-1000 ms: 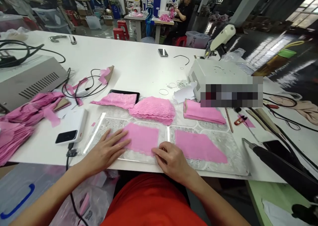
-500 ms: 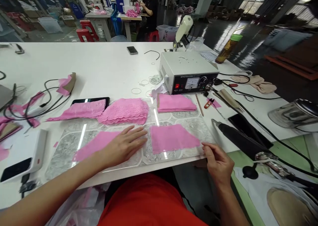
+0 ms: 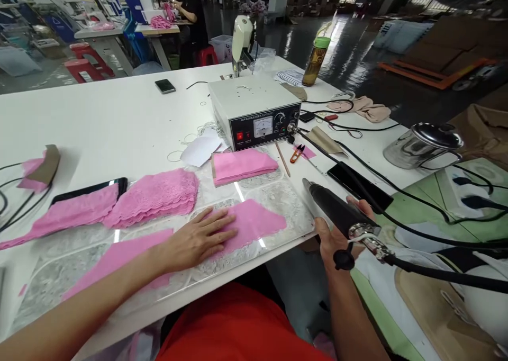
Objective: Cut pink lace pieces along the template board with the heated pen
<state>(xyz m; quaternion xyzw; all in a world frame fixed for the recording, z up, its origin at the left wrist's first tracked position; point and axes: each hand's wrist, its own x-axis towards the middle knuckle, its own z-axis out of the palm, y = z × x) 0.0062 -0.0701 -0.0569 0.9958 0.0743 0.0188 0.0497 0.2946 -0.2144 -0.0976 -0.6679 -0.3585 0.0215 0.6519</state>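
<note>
My left hand (image 3: 194,242) lies flat with fingers stretched out, its fingertips on the left part of a pink fabric piece (image 3: 257,220). My left forearm crosses over another pink fabric piece (image 3: 119,258) on the marble-patterned board (image 3: 278,194). My right hand (image 3: 331,242) is wrapped from below around a black handpiece (image 3: 335,207) with a metal tip and a cable. The handpiece hides part of the palm and fingers. Behind the flat pieces are a scallop-edged pink lace stack (image 3: 156,197) and a folded pink fabric stack (image 3: 244,166).
A grey control box (image 3: 257,104) with a dial stands behind the board. Orange thread snips (image 3: 297,153), a brown stick (image 3: 283,160) and a black phone (image 3: 357,183) lie right of it. A metal-lidded jug (image 3: 420,146) stands farther right. A person (image 3: 192,22) sits at a sewing machine.
My right hand has left the fabric's right corner and taken hold of the handpiece. My left hand has moved onto the right-hand pink piece. The view has turned right.
</note>
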